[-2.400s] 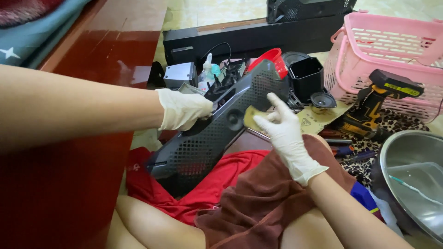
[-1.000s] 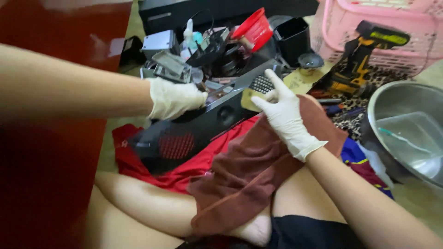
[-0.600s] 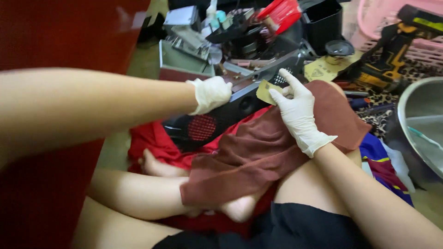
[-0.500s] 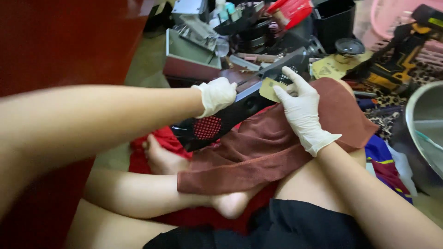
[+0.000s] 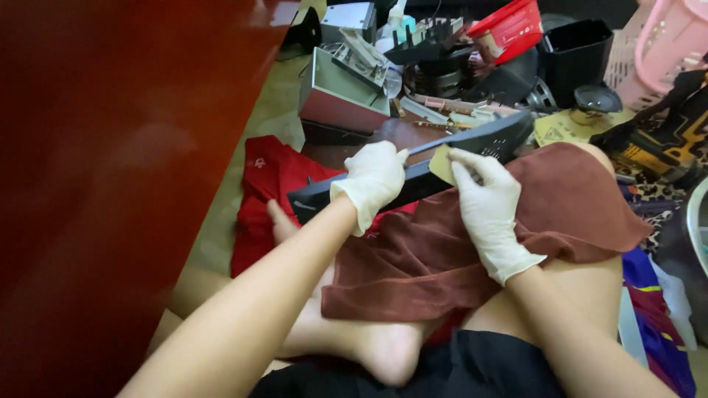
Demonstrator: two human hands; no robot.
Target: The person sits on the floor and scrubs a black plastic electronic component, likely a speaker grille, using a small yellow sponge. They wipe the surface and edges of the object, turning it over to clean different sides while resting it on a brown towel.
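Observation:
A long black plastic panel (image 5: 487,138) with a perforated grille lies edge-on across my lap, over a brown towel (image 5: 546,221). My left hand (image 5: 372,180), in a white glove, grips the panel near its middle. My right hand (image 5: 487,203), also gloved, presses a small yellowish pad (image 5: 441,163) against the panel's side. A red cloth (image 5: 269,173) lies under the towel on the floor, and my bare legs are crossed beneath both.
A dark red wooden furniture side (image 5: 110,169) fills the left. Ahead lie a grey metal box (image 5: 343,99), a red tray (image 5: 509,29), a black bin (image 5: 575,48), a pink basket (image 5: 667,44), and a yellow-black power drill (image 5: 664,140).
The panel has turned from showing its broad grille face to lying edge-on. The view swung left and down, and both hands stayed on the panel.

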